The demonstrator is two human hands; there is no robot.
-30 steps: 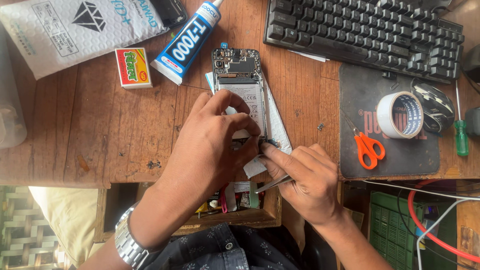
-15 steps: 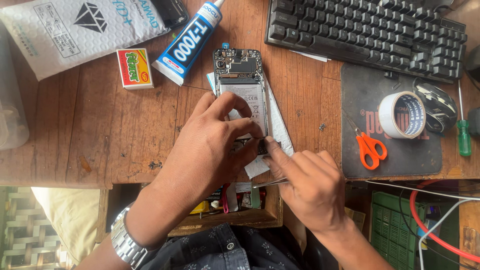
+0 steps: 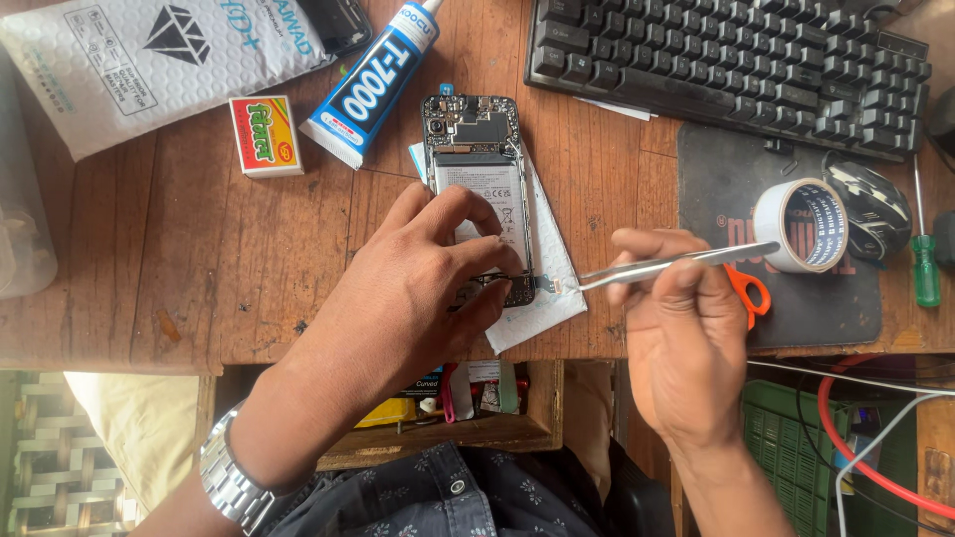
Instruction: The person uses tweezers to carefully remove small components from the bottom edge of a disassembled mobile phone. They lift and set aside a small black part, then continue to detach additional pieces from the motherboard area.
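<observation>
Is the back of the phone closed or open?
Open: the phone lies with its back cover off, so the battery and circuit board show. The left hand presses on it.

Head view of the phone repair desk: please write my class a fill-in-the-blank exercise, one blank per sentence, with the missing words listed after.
1. The left hand presses down on the opened ____.
2. The right hand holds metal ____, tips beside the phone's lower corner.
3. The tape roll lies beside orange-handled ____.
4. Above the phone lies a blue tube of ____.

Missing words: phone; tweezers; scissors; glue
</observation>
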